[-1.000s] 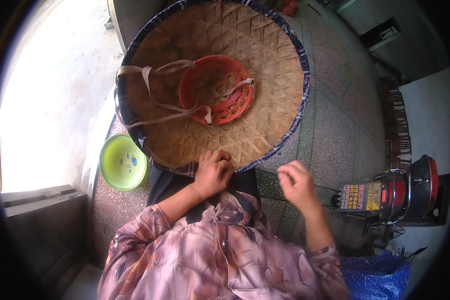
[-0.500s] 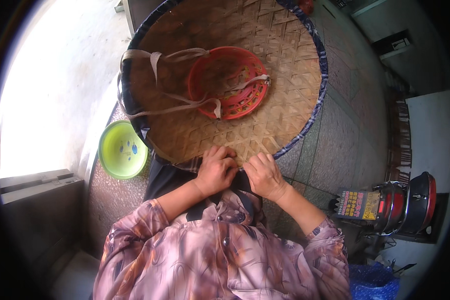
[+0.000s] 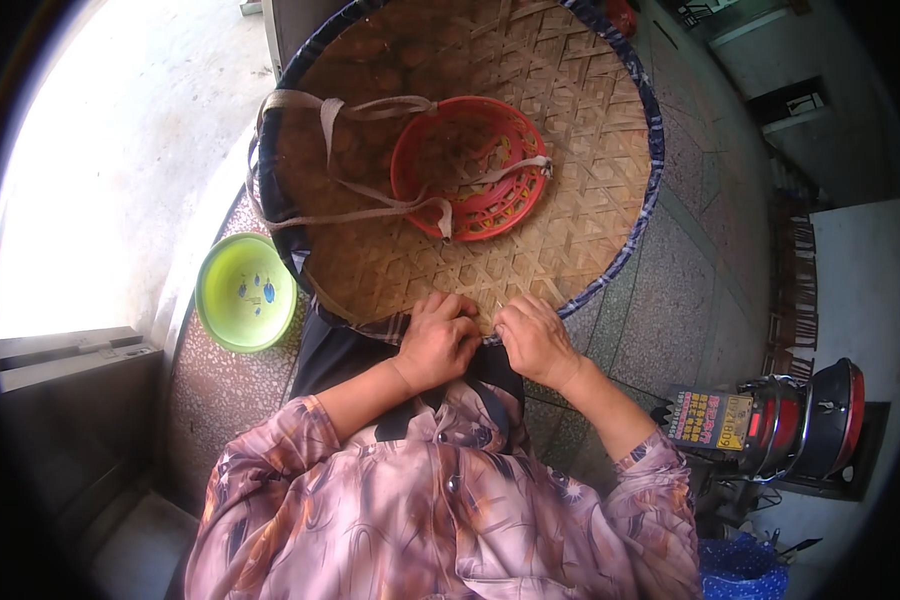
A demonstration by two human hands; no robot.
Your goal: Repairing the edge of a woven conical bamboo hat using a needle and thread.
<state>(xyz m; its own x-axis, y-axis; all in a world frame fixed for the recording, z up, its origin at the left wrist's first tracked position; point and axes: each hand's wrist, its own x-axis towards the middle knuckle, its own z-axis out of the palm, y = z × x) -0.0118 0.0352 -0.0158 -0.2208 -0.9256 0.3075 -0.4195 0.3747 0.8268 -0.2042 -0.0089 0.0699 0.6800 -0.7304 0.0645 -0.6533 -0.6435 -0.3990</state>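
Observation:
A large round woven bamboo tray (image 3: 580,170) tilts up in front of me, its rim bound in dark blue patterned cloth (image 3: 653,190). At its near edge my left hand (image 3: 437,335) is closed with curled fingers on the cloth-bound rim. Just to the right, my right hand (image 3: 537,342) is closed in a pinch at the same rim; whatever lies between its fingertips is hidden. Inside the tray rests a red plastic basket (image 3: 510,212) with an openwork side. Beige cloth straps (image 3: 355,214) run from the basket over the tray's left rim.
A light green basin (image 3: 238,315) with blue motifs stands on the speckled floor at left. To the right are a parked motorbike (image 3: 785,425) and a blue spotted bag (image 3: 740,568). Tiled floor (image 3: 660,330) stretches beyond the tray. A bright doorway opens at far left.
My right hand has shifted slightly away from the left, leaving a wider gap between them at the rim. The tray sits a little further right in view.

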